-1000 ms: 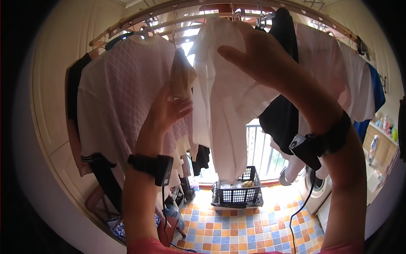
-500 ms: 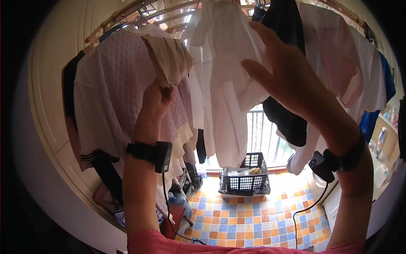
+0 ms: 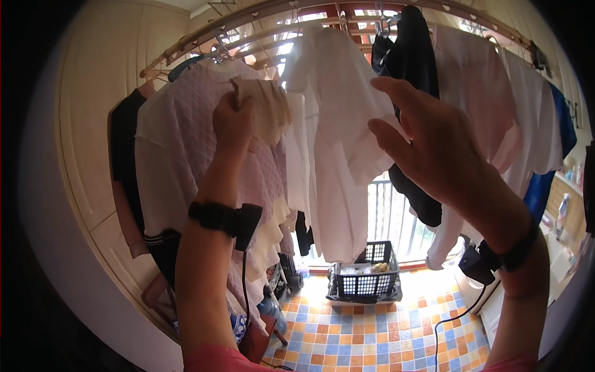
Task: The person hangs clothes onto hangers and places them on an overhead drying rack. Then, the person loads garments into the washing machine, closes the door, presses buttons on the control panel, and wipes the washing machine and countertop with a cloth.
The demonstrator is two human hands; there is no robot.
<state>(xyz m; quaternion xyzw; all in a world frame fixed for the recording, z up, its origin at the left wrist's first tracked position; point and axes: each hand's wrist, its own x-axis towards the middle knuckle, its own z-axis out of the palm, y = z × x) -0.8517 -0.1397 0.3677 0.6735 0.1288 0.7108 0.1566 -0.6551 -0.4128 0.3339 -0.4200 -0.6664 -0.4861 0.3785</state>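
My left hand is closed on a folded beige cloth, a garment whose kind I cannot make out. It is held up in front of a pale lilac knit top with a diamond pattern. Fingers spread, my right hand holds nothing. It is raised before a white hanging garment, its fingertips overlapping the garment's right side; whether they touch it I cannot tell. Behind that hand hangs a black garment.
A wooden drying rack with hangers spans the top. More clothes hang at right, including a pinkish-white one and a blue one. A black plastic crate stands on the tiled floor by the railing.
The view has tilted up, so the clothes and crate sit lower and more of the rack shows. My left hand has lifted with the beige cloth. My right hand stays open.
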